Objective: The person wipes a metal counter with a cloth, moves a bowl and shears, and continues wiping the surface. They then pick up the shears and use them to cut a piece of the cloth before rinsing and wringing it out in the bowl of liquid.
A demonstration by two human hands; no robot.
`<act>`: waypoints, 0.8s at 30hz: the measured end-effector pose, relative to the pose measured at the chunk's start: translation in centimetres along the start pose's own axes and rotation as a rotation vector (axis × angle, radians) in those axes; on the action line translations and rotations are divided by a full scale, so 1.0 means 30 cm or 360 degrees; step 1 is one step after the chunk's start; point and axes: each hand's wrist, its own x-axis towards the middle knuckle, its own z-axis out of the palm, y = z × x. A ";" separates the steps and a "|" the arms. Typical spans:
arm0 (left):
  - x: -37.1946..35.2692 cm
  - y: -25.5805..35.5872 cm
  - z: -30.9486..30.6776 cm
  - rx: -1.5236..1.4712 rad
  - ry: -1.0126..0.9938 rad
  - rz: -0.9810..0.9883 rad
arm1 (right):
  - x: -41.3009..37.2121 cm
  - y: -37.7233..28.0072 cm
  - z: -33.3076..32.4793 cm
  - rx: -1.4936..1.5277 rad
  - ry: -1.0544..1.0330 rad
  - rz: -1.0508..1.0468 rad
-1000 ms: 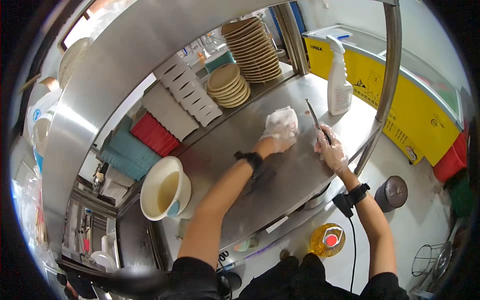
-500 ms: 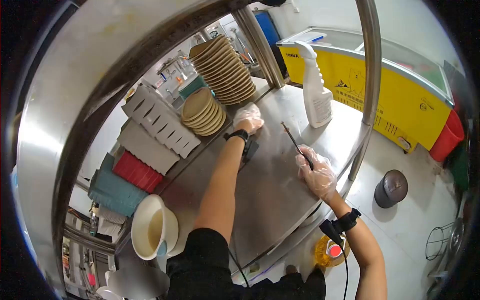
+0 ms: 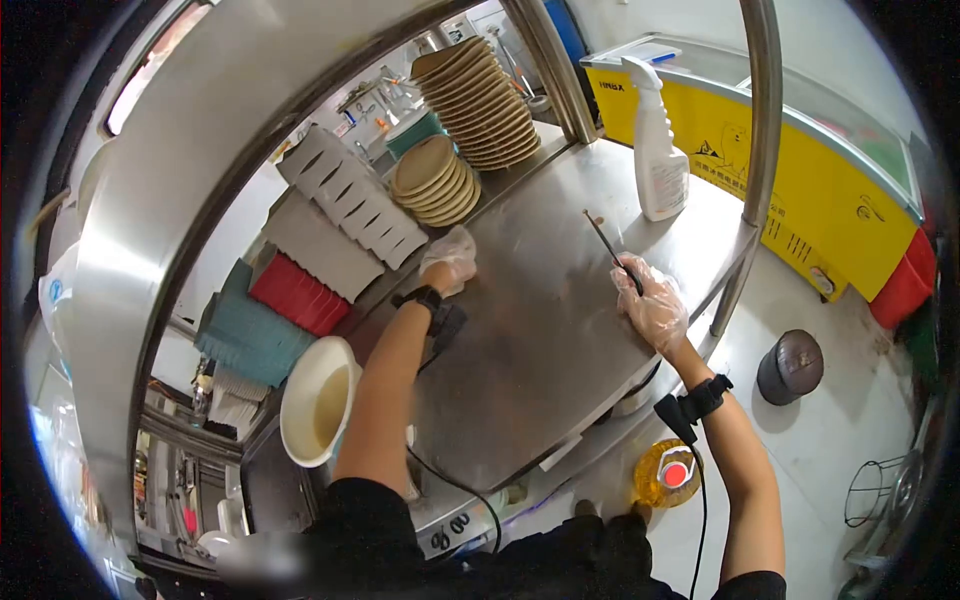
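Observation:
My left hand (image 3: 450, 260), in a clear plastic glove, rests on the steel counter (image 3: 510, 330) just in front of the stack of small round plates (image 3: 436, 182). Its fingers look curled in; what they hold, if anything, is hidden. My right hand (image 3: 655, 308), also gloved, grips a thin dark tool with a black handle (image 3: 606, 240) over the counter's right part. The tool's slim end points up and away, with a small brownish bit at the tip. Beyond it stands a white spray bottle (image 3: 660, 150), upright and apart from both hands.
Along the back stand tall stacked plates (image 3: 480, 105), white dishes (image 3: 350, 200), red dishes (image 3: 298, 292) and teal dishes (image 3: 255, 330). A white tub of cloudy liquid (image 3: 300, 400) sits at left. Steel posts (image 3: 765, 110) frame the counter. An oil jug (image 3: 668, 475) is on the floor.
My left hand has slid left and nearer to me along the counter. The right hand keeps its grip on the thin dark tool. The whole view has shifted slightly.

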 end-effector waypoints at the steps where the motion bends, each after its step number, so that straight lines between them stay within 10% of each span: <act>1: 0.053 -0.105 0.063 0.0136 0.0054 0.0187 | -0.001 -0.014 -0.002 0.0038 0.0006 0.0011; 10: 0.238 -0.535 0.305 -0.0499 -0.0063 0.0535 | -0.009 -0.036 -0.020 0.0037 -0.0081 0.0029; 13: 0.216 -0.329 0.284 0.0010 -0.0081 0.0497 | -0.010 -0.016 -0.007 0.0002 -0.0054 -0.0039; 16: -0.331 0.140 -0.115 0.0049 -0.0068 0.0122 | -0.012 -0.034 -0.020 -0.0006 -0.0096 -0.0010; 18: -0.139 0.082 -0.031 -0.0406 0.0184 0.0394 | -0.012 -0.008 -0.007 -0.0039 -0.0006 -0.0257; 20: 0.254 -0.022 0.181 -0.0187 0.1530 0.1325 | -0.012 -0.009 -0.008 -0.0052 0.0007 -0.0275; 21: 0.198 0.031 0.076 -0.0475 0.0783 0.1002 | -0.012 -0.012 -0.008 -0.0050 0.0023 -0.0260; 24: 0.209 0.156 -0.070 -0.0810 0.0049 0.0640 | -0.012 -0.039 -0.019 -0.0045 0.0010 -0.0150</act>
